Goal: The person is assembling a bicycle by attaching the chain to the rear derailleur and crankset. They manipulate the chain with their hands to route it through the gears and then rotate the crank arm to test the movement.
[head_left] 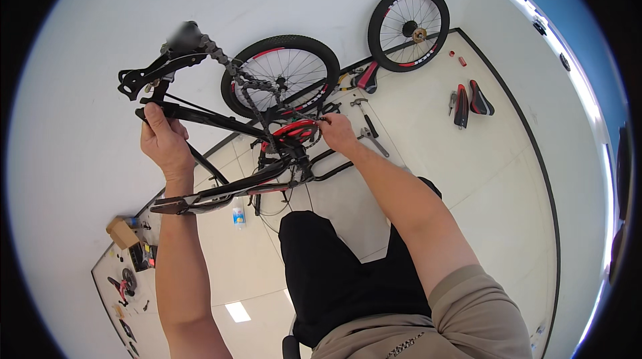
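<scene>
A black bicycle frame [214,120] without wheels is held up in front of me, tilted. My left hand [165,143] is closed round the end of one of its rear tubes, thumb on top. A loose black chain [245,83] hangs from the derailleur end of the frame down toward the red chainring [299,131]. My right hand [339,133] is closed at the chainring's right edge, by the crank. Its fingertips are partly hidden, so what they pinch is unclear.
Two wheels, one nearer [281,78] and one farther [408,28], lean on the wall. A hammer [366,118], an adjustable wrench [375,143] and saddles [480,99] lie on the tiled floor. A plastic bottle [239,218] and an open cardboard box [122,232] are at left.
</scene>
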